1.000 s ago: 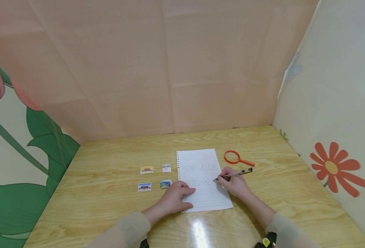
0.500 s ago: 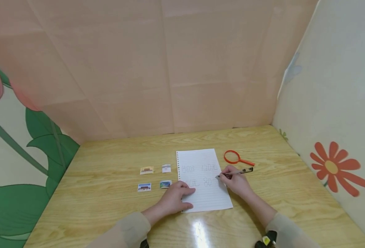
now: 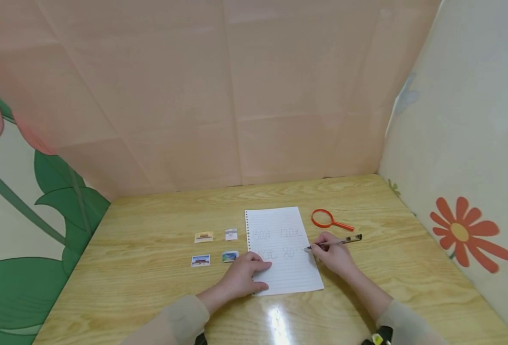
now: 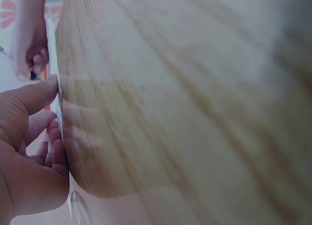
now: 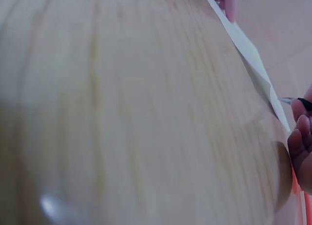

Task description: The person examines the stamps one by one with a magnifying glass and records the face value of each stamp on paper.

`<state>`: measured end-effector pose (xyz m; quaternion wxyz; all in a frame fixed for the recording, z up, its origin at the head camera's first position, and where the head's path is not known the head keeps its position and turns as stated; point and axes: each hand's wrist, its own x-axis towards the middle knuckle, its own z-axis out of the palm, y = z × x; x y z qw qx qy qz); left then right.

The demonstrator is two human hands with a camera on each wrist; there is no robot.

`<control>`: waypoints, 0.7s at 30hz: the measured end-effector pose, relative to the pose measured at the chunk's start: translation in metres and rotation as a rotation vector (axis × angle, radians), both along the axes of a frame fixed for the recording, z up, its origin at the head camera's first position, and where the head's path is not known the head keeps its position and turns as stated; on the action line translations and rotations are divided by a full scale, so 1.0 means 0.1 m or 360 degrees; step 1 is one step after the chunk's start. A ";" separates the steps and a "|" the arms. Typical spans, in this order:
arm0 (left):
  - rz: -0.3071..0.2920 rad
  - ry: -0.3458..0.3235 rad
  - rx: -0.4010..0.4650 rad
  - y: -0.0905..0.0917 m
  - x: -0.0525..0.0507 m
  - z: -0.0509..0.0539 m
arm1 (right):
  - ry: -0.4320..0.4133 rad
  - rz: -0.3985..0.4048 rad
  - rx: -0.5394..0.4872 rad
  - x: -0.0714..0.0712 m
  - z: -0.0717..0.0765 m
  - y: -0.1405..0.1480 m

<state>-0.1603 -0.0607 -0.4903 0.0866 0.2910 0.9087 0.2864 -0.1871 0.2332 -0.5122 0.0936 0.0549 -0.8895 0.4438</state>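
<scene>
A sheet of lined paper with punched holes down its left edge lies on the wooden table. Several handwritten numbers stand on it in two rows; "120" and "80" are legible. My left hand rests on the sheet's lower left, its fingers relaxed and spread from the thumb. At the right edge, my right hand grips a dark patterned pen, whose tip is just right of "80". In the right wrist view the pen tip appears slightly above the paper.
Several small stamp-like pictures lie left of the paper, among them a yellow one and a blue one. A red magnifying glass lies beyond my right hand. A pink sheet stands behind the table, and a flowered wall borders the right.
My right hand has moved right with the pen, carrying its tip away from "80" toward the paper's right edge. The left hand stays where it was.
</scene>
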 end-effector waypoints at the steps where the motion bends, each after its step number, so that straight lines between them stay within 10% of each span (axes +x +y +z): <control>1: 0.0001 0.0001 -0.0003 0.00 0.00 0.00 | -0.0005 0.0003 -0.0009 0.00 0.01 -0.01; 21: 0.0014 -0.0035 0.0007 0.00 0.00 0.01 | -0.0050 0.0115 0.0034 0.00 0.01 -0.13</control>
